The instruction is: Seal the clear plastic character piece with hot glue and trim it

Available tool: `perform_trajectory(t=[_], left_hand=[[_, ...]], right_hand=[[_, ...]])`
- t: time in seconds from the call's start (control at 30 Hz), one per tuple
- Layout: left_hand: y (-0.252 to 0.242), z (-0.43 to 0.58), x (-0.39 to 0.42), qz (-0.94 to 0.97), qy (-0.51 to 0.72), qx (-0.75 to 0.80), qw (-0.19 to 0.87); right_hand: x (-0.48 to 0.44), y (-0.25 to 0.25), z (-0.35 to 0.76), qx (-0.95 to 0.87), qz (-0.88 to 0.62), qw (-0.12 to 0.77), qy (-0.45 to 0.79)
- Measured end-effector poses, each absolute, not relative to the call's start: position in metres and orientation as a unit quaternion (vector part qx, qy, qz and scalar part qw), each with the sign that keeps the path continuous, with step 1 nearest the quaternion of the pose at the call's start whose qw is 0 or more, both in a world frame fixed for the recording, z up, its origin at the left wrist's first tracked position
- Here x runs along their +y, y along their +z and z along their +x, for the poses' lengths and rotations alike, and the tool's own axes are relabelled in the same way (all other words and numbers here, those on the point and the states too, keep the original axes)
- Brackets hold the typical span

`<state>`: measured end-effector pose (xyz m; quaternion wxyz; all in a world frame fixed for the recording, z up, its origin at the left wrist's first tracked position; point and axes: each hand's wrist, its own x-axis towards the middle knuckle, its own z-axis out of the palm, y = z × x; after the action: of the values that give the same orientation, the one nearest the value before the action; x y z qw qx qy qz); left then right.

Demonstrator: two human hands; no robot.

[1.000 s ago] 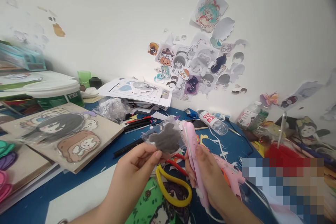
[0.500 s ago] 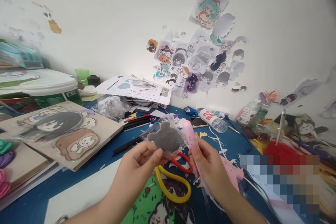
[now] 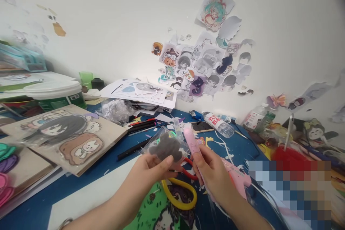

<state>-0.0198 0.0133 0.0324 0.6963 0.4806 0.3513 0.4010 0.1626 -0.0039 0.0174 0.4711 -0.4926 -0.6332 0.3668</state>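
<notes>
On the left, a lidded tub [image 3: 58,91] hides its contents. The left hand [image 3: 153,169] pinches the near edge of a clear sleeve [image 3: 147,150]; the dark cutout [image 3: 165,145] inside lies just beyond that thumb, left of the pink stick [image 3: 191,138]. The right hand [image 3: 214,169] is wrapped around the stick. A bottle [image 3: 218,124] lies on the counter [image 3: 244,147] behind. Far right, a slim handle [image 3: 289,133] stands in a red container [image 3: 283,154], its other contents unclear.
</notes>
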Motion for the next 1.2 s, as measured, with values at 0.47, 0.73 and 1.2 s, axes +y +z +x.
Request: perform_trajectory(t=[0.47, 0.73, 1.2], left_hand=[[0.033, -0.034, 0.028, 0.541, 0.526, 0.447, 0.482], [0.042, -0.044, 0.020, 0.873, 0.408, 0.252, -0.092], [0.033, -0.041, 0.020, 0.910, 0.334, 0.226, -0.100]], right_hand=[[0.006, 0.010, 0.171, -0.719, -0.545, 0.430, -0.023], [-0.006, 0.014, 0.162, -0.811, -0.365, 0.311, -0.335], [-0.002, 0.014, 0.162, -0.840, -0.371, 0.265, -0.295]])
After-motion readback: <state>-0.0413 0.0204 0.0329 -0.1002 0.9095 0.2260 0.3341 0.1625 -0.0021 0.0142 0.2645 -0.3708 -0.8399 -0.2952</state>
